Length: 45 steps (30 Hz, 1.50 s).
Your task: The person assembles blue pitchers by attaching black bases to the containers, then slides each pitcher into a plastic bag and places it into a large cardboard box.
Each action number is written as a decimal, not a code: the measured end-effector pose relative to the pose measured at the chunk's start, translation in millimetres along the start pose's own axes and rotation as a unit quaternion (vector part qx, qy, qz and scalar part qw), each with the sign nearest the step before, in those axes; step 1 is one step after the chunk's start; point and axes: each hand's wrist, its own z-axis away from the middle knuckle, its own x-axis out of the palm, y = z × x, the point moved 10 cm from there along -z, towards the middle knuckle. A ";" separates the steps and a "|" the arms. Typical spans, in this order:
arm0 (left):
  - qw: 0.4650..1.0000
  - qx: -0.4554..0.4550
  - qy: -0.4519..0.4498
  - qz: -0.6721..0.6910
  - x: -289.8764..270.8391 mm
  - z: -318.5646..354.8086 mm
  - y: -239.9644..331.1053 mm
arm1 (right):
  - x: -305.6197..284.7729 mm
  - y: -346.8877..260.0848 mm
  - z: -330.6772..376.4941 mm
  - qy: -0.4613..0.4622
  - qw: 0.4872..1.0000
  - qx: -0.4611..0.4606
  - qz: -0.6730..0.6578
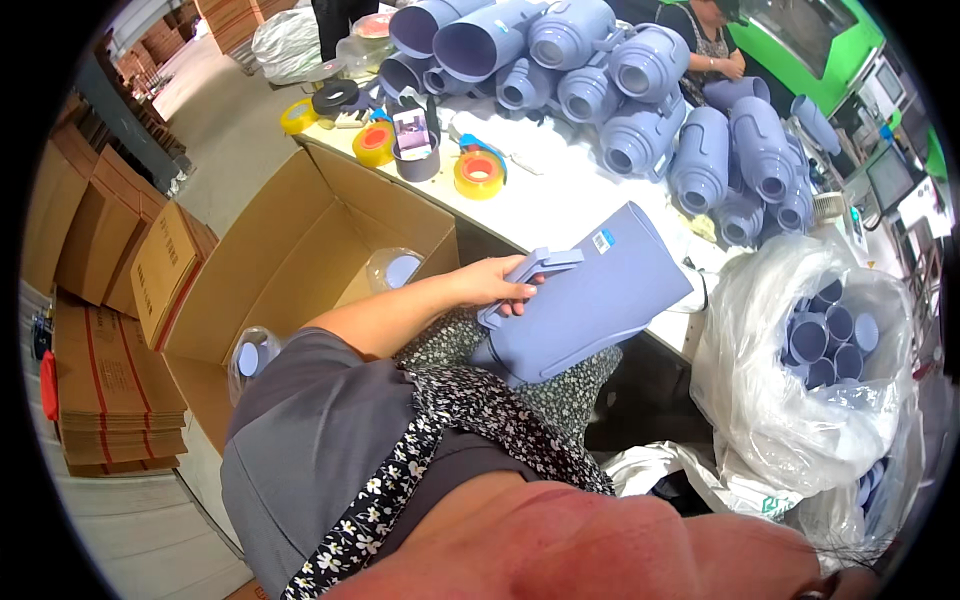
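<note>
My left hand is closed round the side handle of a lavender-blue thermos jug casing. The casing slants across my lap, its wide end up to the right and its narrower end down by my apron. A small blue-and-white sticker is on its side. My right hand does not show. On the white worktable beyond lies a heap of matching casings, many with their round necks facing me.
An open cardboard box with plastic-wrapped pieces stands at left, beside stacked flat cartons. Tape rolls and a phone in a round holder line the table edge. At right is a clear bag of blue cups. Another person works across the table.
</note>
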 end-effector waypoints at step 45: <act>0.983 0.103 -0.099 -0.115 64.9 15.0 41.1 | -214.4 -416.6 366.2 -0.257 0.668 -0.634 -0.292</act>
